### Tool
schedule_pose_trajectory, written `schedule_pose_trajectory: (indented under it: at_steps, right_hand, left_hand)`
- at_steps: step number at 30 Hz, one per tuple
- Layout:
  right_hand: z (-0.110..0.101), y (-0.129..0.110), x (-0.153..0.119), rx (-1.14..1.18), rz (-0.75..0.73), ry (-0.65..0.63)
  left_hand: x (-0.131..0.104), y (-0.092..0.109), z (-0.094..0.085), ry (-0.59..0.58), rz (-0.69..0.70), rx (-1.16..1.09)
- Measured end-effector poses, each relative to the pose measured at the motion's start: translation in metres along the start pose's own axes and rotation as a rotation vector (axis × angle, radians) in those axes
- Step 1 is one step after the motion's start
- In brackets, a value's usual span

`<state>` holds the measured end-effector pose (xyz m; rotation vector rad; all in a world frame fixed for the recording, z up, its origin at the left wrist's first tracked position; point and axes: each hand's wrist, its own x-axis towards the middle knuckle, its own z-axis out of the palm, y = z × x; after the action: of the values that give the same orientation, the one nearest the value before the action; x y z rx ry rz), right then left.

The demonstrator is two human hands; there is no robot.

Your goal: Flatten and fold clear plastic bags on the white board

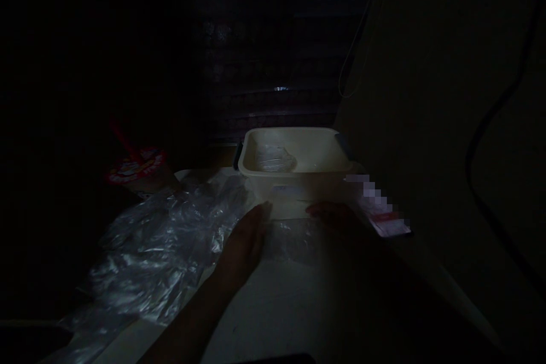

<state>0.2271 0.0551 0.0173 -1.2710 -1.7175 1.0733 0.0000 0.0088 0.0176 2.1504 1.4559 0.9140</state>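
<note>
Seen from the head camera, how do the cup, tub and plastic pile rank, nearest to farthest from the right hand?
From the right hand, nearest first:
1. Tub, just ahead.
2. Plastic pile, across to the left.
3. Cup, also left, by the pile's back edge.

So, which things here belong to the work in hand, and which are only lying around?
Likely in use:
- clear plastic between left hand and right hand
- plastic pile
- cream tub with clear film inside

Seemingly lying about:
- cup with red straw
- pixelated item on the right
</note>
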Motion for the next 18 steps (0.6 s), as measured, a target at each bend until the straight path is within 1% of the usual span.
schedule_pose_trajectory:
  at_steps: [2, 3, 4, 6, 7, 10, 12, 15, 18]
  right_hand:
    - [0.006, -0.001, -0.003, -0.124, -0.03, 0.103]
    - [0.01, -0.002, -0.006, -0.195, -0.061, 0.135]
    - [0.015, -0.005, -0.009, -0.268, -0.098, 0.155]
    - [0.028, -0.012, -0.016, -0.394, -0.178, 0.149]
    - [0.035, -0.016, -0.02, -0.437, -0.223, 0.131]
    - [0.056, -0.029, -0.03, -0.534, -0.364, 0.021]
    - [0.066, -0.034, -0.034, -0.619, -0.419, -0.053]
    - [0.073, -0.034, -0.036, -0.741, -0.458, -0.134]
    - [0.073, -0.027, -0.035, -0.814, -0.457, -0.168]
  left_hand:
    - [-0.001, 0.0, 0.006, -0.124, 0.09, 0.15]
    - [-0.002, 0.0, 0.009, -0.161, 0.127, 0.218]
    - [-0.003, 0.0, 0.011, -0.185, 0.156, 0.284]
    - [-0.005, -0.001, 0.014, -0.202, 0.194, 0.399]
    - [-0.006, -0.001, 0.015, -0.203, 0.207, 0.447]
    - [-0.008, -0.002, 0.015, -0.23, 0.225, 0.548]
    - [-0.009, -0.003, 0.014, -0.253, 0.229, 0.586]
    - [-0.01, -0.005, 0.014, -0.268, 0.246, 0.618]
    - [-0.011, -0.006, 0.014, -0.256, 0.252, 0.644]
